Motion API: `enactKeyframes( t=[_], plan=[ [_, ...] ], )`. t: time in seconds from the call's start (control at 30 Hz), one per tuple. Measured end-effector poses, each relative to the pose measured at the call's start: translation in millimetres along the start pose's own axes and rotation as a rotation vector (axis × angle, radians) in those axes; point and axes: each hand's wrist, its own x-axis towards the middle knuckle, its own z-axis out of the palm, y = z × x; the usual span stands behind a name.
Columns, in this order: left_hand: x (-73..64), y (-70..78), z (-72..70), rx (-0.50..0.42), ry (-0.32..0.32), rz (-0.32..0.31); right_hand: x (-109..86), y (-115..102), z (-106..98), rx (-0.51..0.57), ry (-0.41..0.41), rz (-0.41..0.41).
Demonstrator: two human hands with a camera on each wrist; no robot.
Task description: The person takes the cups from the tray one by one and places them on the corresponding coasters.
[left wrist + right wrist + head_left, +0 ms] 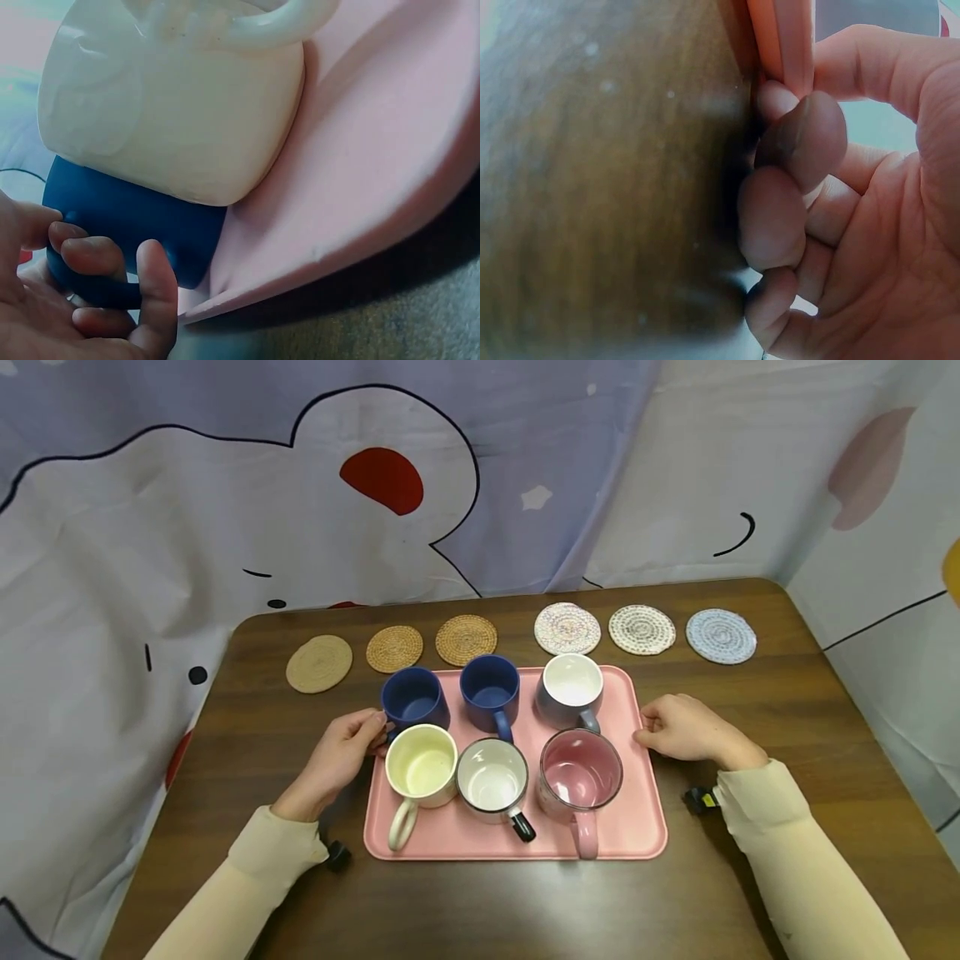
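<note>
Curled round the handle of a dark blue mug [415, 697] are the fingers of my left hand [343, 752]; the left wrist view shows the dark blue handle [97, 291] between them. This mug stands at the back left of a pink tray [637, 810], behind a cream mug [172, 112]. At the tray's right side my right hand [686, 729] pinches the rim [799, 45], thumb on one side and fingertips on the other. A second blue mug [490, 689], a grey mug [558, 710], a white mug with a black handle [492, 779] and a pink mug [577, 785] share the tray.
Round woven coasters lie behind the tray: a tan one [319, 664] and two brown ones [394, 649] at left, a multicoloured one [567, 628], a grey-white one [642, 630] and a light blue one [721, 636] at right. A printed curtain [225, 527] hangs behind the wooden table [525, 910].
</note>
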Motion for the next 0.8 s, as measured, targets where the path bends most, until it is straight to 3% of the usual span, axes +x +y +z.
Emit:
enactKeyframes(
  t=[0.27, 0.5, 0.8],
  plan=[
    [0.7, -2.0, -1.9, 0.014, 0.014, 0.048, -2.8, -3.8, -1.3, 0.018, 0.004, -0.014],
    [1.2, 2.6, -10.0, -0.040, 0.046, 0.088, -3.3, -5.0, -1.2, 0.017, 0.001, -0.011],
    [10.5, 13.0, -28.5, -0.093, 0.145, 0.110, -4.1, -6.0, -1.4, 0.016, 0.004, -0.014]
  ],
)
